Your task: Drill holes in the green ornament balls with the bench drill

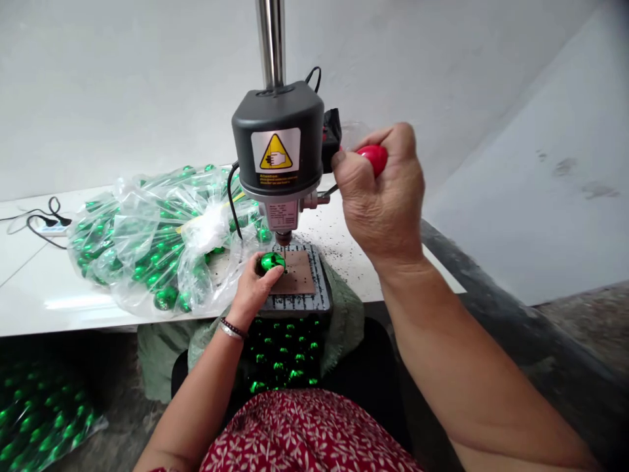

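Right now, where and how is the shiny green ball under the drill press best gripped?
Probably by its rounded sides, from the left and near side, where the left hand already holds the shiny green ball. Its smooth, round shape shows no handle, and the drill chuck hangs above its right side, so the top is best left clear.

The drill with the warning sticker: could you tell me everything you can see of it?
The drill stands upright near the front edge of the white table. A shiny metal pole rises above its dark grey, plastic-looking head, which bears a yellow-triangle warning sticker. Below are a silver-grey neck, chuck and thin bit, over a slotted grey base with a brown board. The right hand grips its red knob; the left hand holds a green ball by the bit, though contact is unclear.
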`<move>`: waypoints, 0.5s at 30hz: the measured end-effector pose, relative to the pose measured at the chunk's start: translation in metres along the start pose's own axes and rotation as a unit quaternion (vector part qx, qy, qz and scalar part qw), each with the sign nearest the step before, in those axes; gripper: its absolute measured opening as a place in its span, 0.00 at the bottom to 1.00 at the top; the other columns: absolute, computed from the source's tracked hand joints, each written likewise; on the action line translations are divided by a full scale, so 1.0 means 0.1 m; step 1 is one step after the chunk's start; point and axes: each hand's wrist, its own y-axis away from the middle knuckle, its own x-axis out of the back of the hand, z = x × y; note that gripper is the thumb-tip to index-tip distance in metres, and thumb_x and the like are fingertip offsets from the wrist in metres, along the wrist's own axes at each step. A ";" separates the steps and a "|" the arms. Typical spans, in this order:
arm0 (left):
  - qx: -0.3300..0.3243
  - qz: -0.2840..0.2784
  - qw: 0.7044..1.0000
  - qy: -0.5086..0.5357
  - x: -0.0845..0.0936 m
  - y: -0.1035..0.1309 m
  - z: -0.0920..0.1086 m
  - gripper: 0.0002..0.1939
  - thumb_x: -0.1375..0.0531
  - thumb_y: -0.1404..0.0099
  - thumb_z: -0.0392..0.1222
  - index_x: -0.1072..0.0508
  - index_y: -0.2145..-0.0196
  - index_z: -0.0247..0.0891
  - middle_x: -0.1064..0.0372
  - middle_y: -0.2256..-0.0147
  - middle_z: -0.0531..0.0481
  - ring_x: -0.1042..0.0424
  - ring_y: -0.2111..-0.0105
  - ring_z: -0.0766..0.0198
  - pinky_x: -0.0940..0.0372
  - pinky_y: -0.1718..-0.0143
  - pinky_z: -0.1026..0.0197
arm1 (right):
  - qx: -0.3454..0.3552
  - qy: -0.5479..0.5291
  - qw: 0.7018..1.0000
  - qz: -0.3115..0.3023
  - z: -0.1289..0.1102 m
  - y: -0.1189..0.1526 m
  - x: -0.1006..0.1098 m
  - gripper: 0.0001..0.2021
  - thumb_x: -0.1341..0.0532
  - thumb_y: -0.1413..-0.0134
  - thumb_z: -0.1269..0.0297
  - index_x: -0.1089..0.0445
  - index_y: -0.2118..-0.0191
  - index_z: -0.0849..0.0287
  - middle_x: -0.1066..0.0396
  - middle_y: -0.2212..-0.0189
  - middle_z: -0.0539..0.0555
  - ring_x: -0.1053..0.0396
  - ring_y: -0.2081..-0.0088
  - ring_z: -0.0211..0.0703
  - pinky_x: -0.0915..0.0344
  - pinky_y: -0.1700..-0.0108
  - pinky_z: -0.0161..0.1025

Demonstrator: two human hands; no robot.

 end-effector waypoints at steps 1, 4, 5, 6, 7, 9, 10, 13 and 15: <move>-0.012 0.003 1.000 -0.029 -0.02 -0.04 -0.04 0.19 0.34 0.45 0.47 0.27 0.58 0.37 0.28 0.64 0.52 0.31 0.62 0.64 0.37 0.57 0.62 | -0.007 0.005 1.000 0.004 -0.02 0.00 0.00 0.10 0.45 0.38 0.57 0.42 0.63 0.58 0.41 0.71 0.45 0.35 0.66 0.26 0.36 0.63 0.28; -0.024 0.001 0.998 -0.057 -0.08 -0.11 -0.14 0.19 0.36 0.43 0.49 0.28 0.58 0.36 0.29 0.64 0.51 0.31 0.63 0.63 0.37 0.58 0.61 | -0.043 0.016 0.999 0.014 -0.11 -0.02 0.01 0.11 0.41 0.41 0.60 0.43 0.65 0.60 0.44 0.74 0.44 0.42 0.71 0.25 0.38 0.64 0.29; -0.028 0.002 0.998 -0.062 -0.10 -0.13 -0.16 0.19 0.36 0.43 0.49 0.28 0.57 0.35 0.28 0.64 0.50 0.31 0.63 0.63 0.37 0.58 0.61 | -0.056 0.016 0.998 0.012 -0.14 -0.02 0.01 0.11 0.41 0.42 0.60 0.44 0.65 0.60 0.45 0.74 0.43 0.44 0.72 0.24 0.39 0.64 0.28; -0.031 0.004 0.997 -0.069 -0.12 -0.13 -0.17 0.20 0.36 0.43 0.49 0.28 0.57 0.35 0.28 0.63 0.50 0.30 0.62 0.62 0.36 0.57 0.60 | -0.066 0.013 0.998 0.008 -0.16 -0.02 0.01 0.11 0.40 0.43 0.61 0.44 0.66 0.60 0.46 0.75 0.42 0.46 0.72 0.24 0.39 0.64 0.28; -0.032 0.005 0.996 -0.079 -0.13 -0.14 -0.17 0.20 0.35 0.44 0.48 0.29 0.55 0.35 0.28 0.62 0.49 0.30 0.61 0.62 0.36 0.56 0.60 | -0.073 0.010 0.997 0.005 -0.17 -0.03 0.01 0.11 0.40 0.43 0.62 0.44 0.66 0.61 0.46 0.75 0.42 0.46 0.73 0.24 0.40 0.64 0.28; -0.032 0.006 0.994 -0.108 -0.15 -0.13 -0.15 0.22 0.34 0.44 0.46 0.29 0.53 0.36 0.27 0.60 0.48 0.29 0.60 0.60 0.36 0.54 0.58 | -0.083 0.002 0.997 0.004 -0.19 -0.03 0.02 0.11 0.40 0.43 0.63 0.44 0.66 0.61 0.46 0.75 0.42 0.46 0.72 0.23 0.40 0.63 0.28; -0.032 0.005 0.992 -0.126 -0.16 -0.12 -0.13 0.23 0.33 0.45 0.45 0.29 0.52 0.36 0.26 0.59 0.48 0.29 0.59 0.59 0.35 0.53 0.57 | -0.086 -0.001 0.996 0.006 -0.19 -0.04 0.02 0.11 0.40 0.44 0.63 0.44 0.66 0.61 0.46 0.74 0.42 0.46 0.72 0.23 0.40 0.62 0.29; -0.037 -0.008 0.981 -0.188 -0.16 -0.08 -0.06 0.25 0.33 0.46 0.42 0.29 0.50 0.38 0.25 0.58 0.47 0.28 0.57 0.56 0.36 0.50 0.53 | -0.090 -0.010 0.996 0.003 -0.20 -0.04 0.02 0.11 0.39 0.44 0.64 0.44 0.66 0.61 0.45 0.74 0.42 0.46 0.72 0.23 0.39 0.61 0.29; -0.052 -0.018 0.968 -0.244 -0.17 -0.06 -0.01 0.26 0.32 0.46 0.41 0.28 0.49 0.39 0.24 0.58 0.47 0.28 0.55 0.53 0.37 0.48 0.51 | -0.089 -0.016 0.996 0.002 -0.19 -0.03 0.02 0.11 0.40 0.44 0.64 0.44 0.67 0.60 0.46 0.74 0.41 0.46 0.72 0.22 0.38 0.59 0.30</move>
